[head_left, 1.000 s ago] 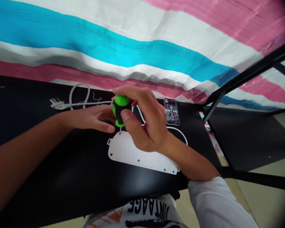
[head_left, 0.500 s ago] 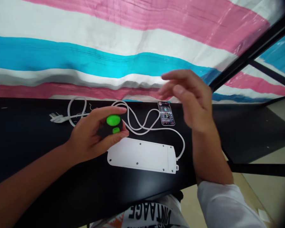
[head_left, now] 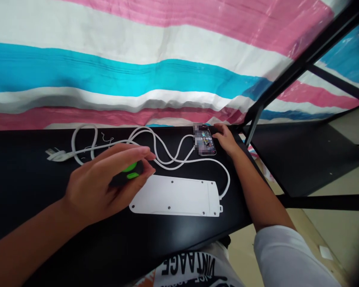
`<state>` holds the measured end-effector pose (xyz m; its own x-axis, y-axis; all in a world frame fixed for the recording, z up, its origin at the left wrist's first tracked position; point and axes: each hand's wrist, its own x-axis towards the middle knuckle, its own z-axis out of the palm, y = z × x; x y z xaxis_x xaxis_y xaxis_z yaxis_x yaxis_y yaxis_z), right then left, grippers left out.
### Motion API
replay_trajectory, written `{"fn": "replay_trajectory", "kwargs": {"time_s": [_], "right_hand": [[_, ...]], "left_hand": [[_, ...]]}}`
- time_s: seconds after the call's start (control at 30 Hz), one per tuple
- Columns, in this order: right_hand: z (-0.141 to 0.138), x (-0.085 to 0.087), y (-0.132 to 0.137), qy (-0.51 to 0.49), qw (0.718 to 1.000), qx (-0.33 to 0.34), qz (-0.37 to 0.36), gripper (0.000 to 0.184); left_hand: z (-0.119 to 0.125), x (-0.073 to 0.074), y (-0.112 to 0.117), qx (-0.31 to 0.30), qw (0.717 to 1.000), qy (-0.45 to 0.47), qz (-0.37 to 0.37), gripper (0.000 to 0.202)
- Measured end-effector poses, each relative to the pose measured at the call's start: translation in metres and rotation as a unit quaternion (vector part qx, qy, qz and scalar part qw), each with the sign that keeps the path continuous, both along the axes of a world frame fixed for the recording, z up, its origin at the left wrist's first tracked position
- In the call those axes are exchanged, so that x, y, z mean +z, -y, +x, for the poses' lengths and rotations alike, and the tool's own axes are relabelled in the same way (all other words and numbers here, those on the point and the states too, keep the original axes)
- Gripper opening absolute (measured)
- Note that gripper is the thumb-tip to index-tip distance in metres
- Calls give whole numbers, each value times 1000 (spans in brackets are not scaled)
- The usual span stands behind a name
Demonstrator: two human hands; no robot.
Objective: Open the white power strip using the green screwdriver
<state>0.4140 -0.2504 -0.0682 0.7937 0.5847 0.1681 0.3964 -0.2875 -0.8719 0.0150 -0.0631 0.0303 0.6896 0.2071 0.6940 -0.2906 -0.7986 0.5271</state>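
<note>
My left hand [head_left: 103, 181] is closed around a stubby screwdriver [head_left: 128, 172] with a black and green handle, just left of a white power strip [head_left: 176, 196]. The strip lies back side up on the black table [head_left: 48, 223], its screw holes showing. Its white cord [head_left: 155, 149] loops behind it to a plug [head_left: 55, 154] at the far left. My right hand [head_left: 225, 138] rests at the far edge of the table, fingers touching the right side of a smartphone [head_left: 204, 139] with a lit screen. Whether those fingers are curled or flat is hard to tell.
A striped pink, white and blue tarp [head_left: 137, 59] hangs behind the table. A black metal frame [head_left: 287, 75] rises at the right, with a lower black surface [head_left: 302, 159] beyond it. The table's near edge runs close to my lap.
The screwdriver passed from my right hand to my left, off the power strip. My right hand rose, then reached out to the phone. The left hand drew slightly leftward.
</note>
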Motion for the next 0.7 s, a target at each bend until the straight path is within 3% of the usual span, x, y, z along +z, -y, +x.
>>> {"fn": "replay_trajectory", "kwargs": {"time_s": [0.07,0.23,0.33,0.43,0.7], "right_hand": [[2,0,3,-12,999,27,-13,60],[2,-2,10,-14,998,59,-25,68],[4,-4,10,-22,998,53,-17,64],[6,-5,8,-34,998,46,-1,56],[2,-3,5,2,998,59,2,52]], "left_hand": [[2,1,0,-9,1000,21,16,76],[7,5,-3,-27,999,22,4,63],[6,4,-8,-91,995,37,-7,71],[1,1,-12,-128,991,21,-41,54],[-4,16,-7,-94,994,2,-56,42]]}}
